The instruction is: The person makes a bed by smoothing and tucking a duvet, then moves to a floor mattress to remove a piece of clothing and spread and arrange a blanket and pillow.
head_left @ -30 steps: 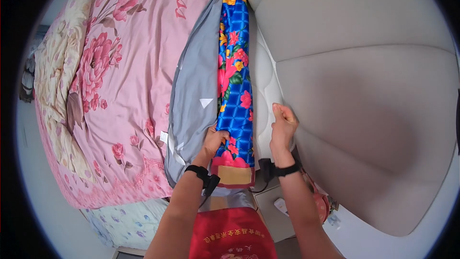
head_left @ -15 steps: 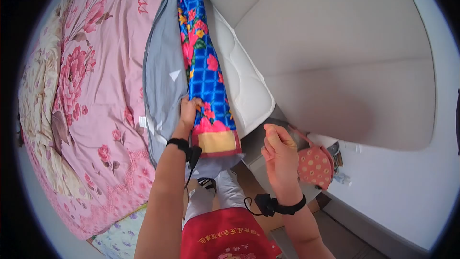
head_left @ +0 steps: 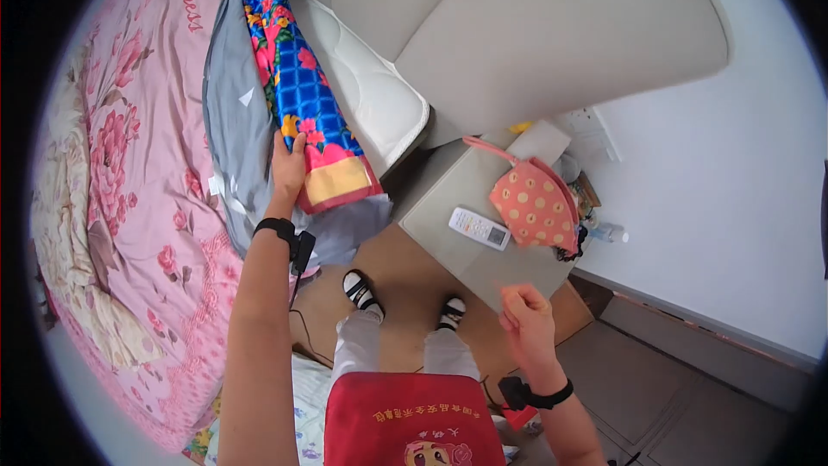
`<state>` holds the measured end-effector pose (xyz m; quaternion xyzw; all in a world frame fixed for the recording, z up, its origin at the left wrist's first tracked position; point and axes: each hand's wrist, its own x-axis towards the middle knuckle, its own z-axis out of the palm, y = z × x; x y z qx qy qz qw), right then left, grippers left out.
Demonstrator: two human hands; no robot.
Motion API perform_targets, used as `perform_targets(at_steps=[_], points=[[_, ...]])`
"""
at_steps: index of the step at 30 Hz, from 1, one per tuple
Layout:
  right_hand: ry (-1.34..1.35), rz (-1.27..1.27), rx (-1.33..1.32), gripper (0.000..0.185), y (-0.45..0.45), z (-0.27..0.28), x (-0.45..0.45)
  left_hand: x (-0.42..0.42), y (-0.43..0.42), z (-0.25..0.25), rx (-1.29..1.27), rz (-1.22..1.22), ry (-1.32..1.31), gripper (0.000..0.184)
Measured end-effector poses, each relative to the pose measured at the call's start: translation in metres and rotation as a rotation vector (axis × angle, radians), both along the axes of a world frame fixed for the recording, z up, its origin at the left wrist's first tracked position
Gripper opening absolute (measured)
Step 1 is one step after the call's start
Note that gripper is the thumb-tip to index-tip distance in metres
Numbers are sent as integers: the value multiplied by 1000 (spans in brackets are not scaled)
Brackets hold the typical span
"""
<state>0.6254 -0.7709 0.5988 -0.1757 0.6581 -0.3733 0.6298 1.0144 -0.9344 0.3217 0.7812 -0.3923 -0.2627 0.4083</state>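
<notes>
My left hand (head_left: 289,160) grips the edge of a folded blue mat (head_left: 304,86) with bright flowers and a yellow-and-red end band. Under and beside the mat lies a grey sheet (head_left: 235,103) with white patches. A white mattress (head_left: 366,82) shows to the mat's right. My right hand (head_left: 526,315) is raised in front of the bedside table's near corner, its fingers curled together; whether anything small is between them cannot be made out. Both wrists wear black straps.
A pink flowered quilt (head_left: 112,147) covers the left side. On the bedside table (head_left: 431,207) are a white remote (head_left: 479,228) and a pink dotted bag (head_left: 535,203). A padded grey headboard (head_left: 517,26) rises at the back, beside a white wall (head_left: 690,155). A plastic bottle (head_left: 611,232) stands behind the bag.
The view has swung right and down, showing the bedside table and my feet. My right hand has moved away from the mattress and headboard; my left hand has stayed on the mat.
</notes>
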Motion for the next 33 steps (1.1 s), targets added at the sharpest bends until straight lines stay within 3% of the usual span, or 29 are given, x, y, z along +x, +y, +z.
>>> perform_targets(at_steps=[1, 5, 6, 7, 8, 9, 11, 13, 14, 15, 16, 17, 18, 19, 20, 21, 25, 27, 30, 33], points=[[-4, 16, 35, 8, 19, -5, -17, -9, 7, 23, 35, -19, 80, 53], [-53, 115, 134, 9, 88, -32, -86, -20, 36, 13, 27, -66, 24, 52], [-49, 116, 166, 9, 101, -39, -105, -27, 50, 15, -126, -74, -72, 54], [-48, 115, 198, 10, 115, -48, -124, -41, 66, 35, -153, -39, 138, 55], [-48, 117, 229, 10, 126, -58, -147, -55, 87, 34, -238, 88, -3, 56], [-3, 86, 236, 10, 137, -73, -172, -77, 112, 58, -231, 152, 21, 54], [84, 26, 262, 10, 163, -114, -227, -110, 176, 66, -241, 265, 123, 45], [88, -3, 257, 13, 173, -154, -284, -140, 253, 64, -101, 259, -15, 31], [158, -5, 271, 14, 178, -183, -316, -155, 295, 62, -71, 160, 19, 15], [229, -8, 286, 15, 181, -212, -345, -173, 344, 58, 69, 147, 197, 7], [232, -2, 312, 15, 179, -232, -372, -186, 397, 38, 120, 160, 589, 4], [235, -2, 335, 15, 174, -254, -396, -224, 436, 55, 263, 49, 654, 5], [278, 88, 254, 15, 173, -300, -440, -290, 496, 60, 578, 187, 858, 9], [323, 199, 183, 14, 167, -330, -461, -274, 591, -21, 587, 316, 1618, 15], [328, 258, 206, 15, 159, -341, -472, -365, 518, 84, 982, 490, 1008, 18], [328, 325, 227, 16, 150, -350, -479, -392, 515, 104, 904, 419, 962, 19], [354, 563, 136, 15, 121, -376, -481, -436, 562, 82, 812, 342, 961, 24], [451, 741, 157, 16, 114, -384, -483, -446, 575, 77, 906, 297, 851, 22], [546, 750, 123, 15, 104, -404, -486, -458, 598, 78, 938, 300, 806, 20], [378, 433, 216, 15, 106, -426, -481, -463, 612, 74, 969, 330, 826, 21]])
